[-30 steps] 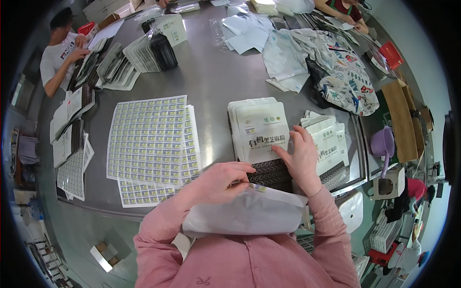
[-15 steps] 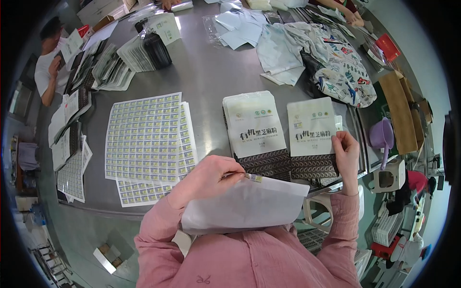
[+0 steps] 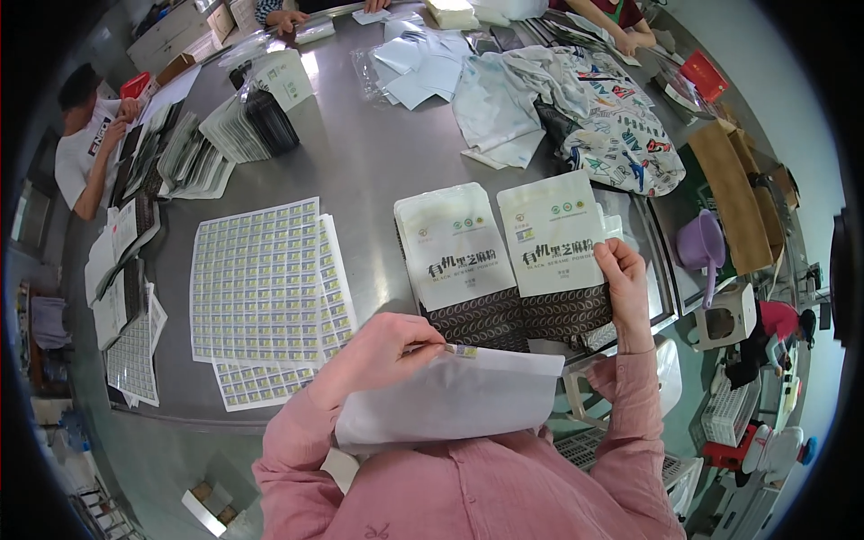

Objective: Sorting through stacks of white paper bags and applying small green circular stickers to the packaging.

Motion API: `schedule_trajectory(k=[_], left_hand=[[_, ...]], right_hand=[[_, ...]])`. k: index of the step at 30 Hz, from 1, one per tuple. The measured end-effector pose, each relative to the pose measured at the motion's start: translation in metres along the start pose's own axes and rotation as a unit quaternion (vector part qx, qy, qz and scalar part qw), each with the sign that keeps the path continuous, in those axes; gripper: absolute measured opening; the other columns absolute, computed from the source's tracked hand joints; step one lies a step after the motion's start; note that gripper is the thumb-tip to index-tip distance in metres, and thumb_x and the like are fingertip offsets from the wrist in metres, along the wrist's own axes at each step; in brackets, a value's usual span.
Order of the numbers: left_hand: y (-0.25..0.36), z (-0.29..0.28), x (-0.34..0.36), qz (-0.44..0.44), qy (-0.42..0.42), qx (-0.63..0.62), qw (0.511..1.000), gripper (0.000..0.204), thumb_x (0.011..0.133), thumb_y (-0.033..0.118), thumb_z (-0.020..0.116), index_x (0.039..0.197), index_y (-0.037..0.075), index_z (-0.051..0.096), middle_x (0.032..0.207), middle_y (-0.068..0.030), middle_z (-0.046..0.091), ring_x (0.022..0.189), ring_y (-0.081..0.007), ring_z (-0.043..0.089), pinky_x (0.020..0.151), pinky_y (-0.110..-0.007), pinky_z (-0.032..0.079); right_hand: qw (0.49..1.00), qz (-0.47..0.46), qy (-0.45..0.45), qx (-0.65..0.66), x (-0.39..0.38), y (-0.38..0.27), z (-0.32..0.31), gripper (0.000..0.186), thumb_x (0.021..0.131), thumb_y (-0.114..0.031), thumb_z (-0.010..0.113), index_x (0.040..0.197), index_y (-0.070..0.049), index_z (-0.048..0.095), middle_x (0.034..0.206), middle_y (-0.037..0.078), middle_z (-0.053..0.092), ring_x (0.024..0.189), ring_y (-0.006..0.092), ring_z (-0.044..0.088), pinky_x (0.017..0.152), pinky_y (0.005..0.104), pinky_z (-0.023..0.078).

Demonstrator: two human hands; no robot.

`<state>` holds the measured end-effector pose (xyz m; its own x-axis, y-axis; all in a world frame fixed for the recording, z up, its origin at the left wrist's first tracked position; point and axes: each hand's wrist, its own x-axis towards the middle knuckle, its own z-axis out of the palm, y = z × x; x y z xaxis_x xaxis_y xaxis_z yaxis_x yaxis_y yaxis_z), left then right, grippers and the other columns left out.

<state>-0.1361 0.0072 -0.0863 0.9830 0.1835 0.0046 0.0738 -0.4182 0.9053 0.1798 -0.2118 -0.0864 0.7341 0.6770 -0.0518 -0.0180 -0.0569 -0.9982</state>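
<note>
My left hand pinches the upper edge of a mostly bare white sticker sheet, which droops against my pink shirt. A few small yellow-green stickers show on that edge beside my fingertips. My right hand is closed on the right edge of a flat pale pouch with a dark patterned lower part. This pouch bears a small sticker near its upper left and tilts slightly against a stack of like pouches on its left. My left thumb and fingertips are pressed together; whether a loose sticker is between them is hidden.
Full sticker sheets lie on the metal table to the left. Standing pouches and a printed cloth bag are farther back. A purple dipper hangs off the right side. Co-workers sit at the far edges.
My right hand has shifted the pouch up and left, closer to the stack, and tilted it. My left hand keeps its pinch on the sheet. The whole view has shifted slightly.
</note>
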Motion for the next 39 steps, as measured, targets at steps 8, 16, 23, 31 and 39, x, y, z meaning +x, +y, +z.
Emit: schedule_trajectory(k=[8,16,23,31,39], left_hand=[[0.001,0.000,0.002,-0.021,0.022,-0.002,1.000,0.013,0.091,0.006,0.071,0.099,-0.002,0.075,0.085,-0.0125,0.072,0.073,-0.0246,0.067,0.065,-0.033,0.051],[0.003,-0.003,-0.003,-0.056,0.052,-0.060,0.995,0.018,0.088,0.007,0.074,0.103,-0.003,0.073,0.084,-0.0165,0.074,0.075,-0.0211,0.072,0.068,-0.033,0.055],[0.010,-0.018,-0.004,-0.124,0.018,0.013,0.992,0.016,0.088,0.008,0.072,0.100,-0.003,0.073,0.080,-0.0156,0.073,0.069,-0.0207,0.069,0.066,-0.032,0.053],[0.004,-0.020,-0.005,-0.091,0.003,0.023,0.996,0.016,0.092,0.010,0.071,0.102,-0.001,0.074,0.078,-0.0131,0.072,0.067,-0.0212,0.067,0.065,-0.033,0.052],[0.002,-0.023,-0.005,-0.113,-0.012,-0.017,0.993,0.014,0.090,0.008,0.071,0.100,-0.002,0.073,0.085,-0.0136,0.073,0.073,-0.0241,0.069,0.071,-0.034,0.055]], right_hand=[[0.735,-0.253,0.128,-0.615,-0.027,-0.007,0.007,0.059,0.093,-0.014,0.070,0.144,0.006,0.049,0.130,0.028,0.059,0.110,0.0446,0.060,0.092,0.0497,0.049],[0.913,-0.067,-0.255,-0.311,-0.069,-0.036,0.099,0.023,0.081,-0.011,0.081,0.099,-0.001,0.071,0.089,0.013,0.073,0.074,0.0300,0.071,0.065,0.0354,0.055],[0.879,-0.200,-0.235,-0.363,-0.069,-0.035,0.110,0.025,0.082,-0.006,0.079,0.105,0.002,0.072,0.103,0.014,0.072,0.095,0.0277,0.072,0.082,0.0340,0.056],[0.923,-0.114,-0.258,-0.263,-0.070,-0.027,0.114,0.020,0.082,-0.008,0.079,0.100,-0.001,0.073,0.105,0.012,0.072,0.096,0.0294,0.071,0.082,0.0380,0.056],[0.945,-0.136,-0.168,-0.245,-0.061,-0.037,0.117,0.006,0.087,0.001,0.072,0.092,0.001,0.069,0.088,0.010,0.073,0.081,0.0213,0.073,0.074,0.0338,0.058]])
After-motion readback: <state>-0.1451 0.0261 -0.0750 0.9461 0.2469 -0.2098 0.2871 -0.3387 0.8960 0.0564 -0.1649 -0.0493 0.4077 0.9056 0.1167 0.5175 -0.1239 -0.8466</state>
